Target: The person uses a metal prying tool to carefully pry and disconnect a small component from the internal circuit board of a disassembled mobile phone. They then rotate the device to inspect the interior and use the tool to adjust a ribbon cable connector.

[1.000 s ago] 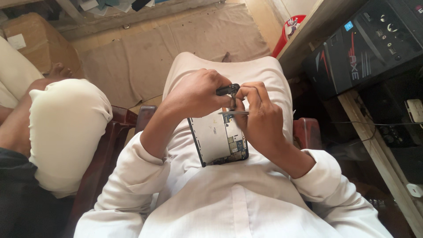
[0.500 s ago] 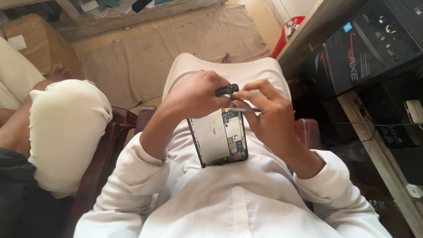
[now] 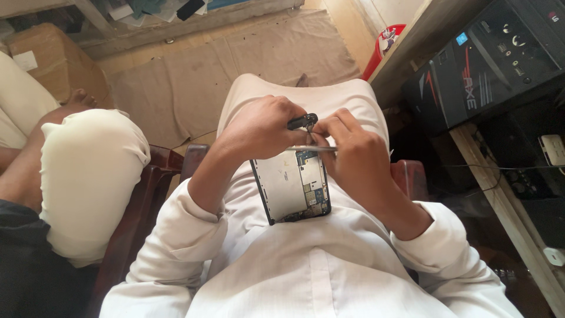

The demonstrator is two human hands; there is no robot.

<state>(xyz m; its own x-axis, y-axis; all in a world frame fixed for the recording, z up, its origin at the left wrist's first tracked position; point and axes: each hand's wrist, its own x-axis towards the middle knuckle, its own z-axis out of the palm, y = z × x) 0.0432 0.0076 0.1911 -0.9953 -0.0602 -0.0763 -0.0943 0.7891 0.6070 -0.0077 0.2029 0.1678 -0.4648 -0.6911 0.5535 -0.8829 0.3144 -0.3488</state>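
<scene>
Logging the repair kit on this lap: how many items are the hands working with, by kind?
Opened phone: 1
Black part, in left hand: 1
Thin metal tool, in right hand: 1
Total: 3

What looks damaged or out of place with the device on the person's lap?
The phone lies on the lap with its back cover off, so the circuit board shows. The left hand holds a small dark part above its top edge, and the right hand holds a thin metal tool.
</scene>
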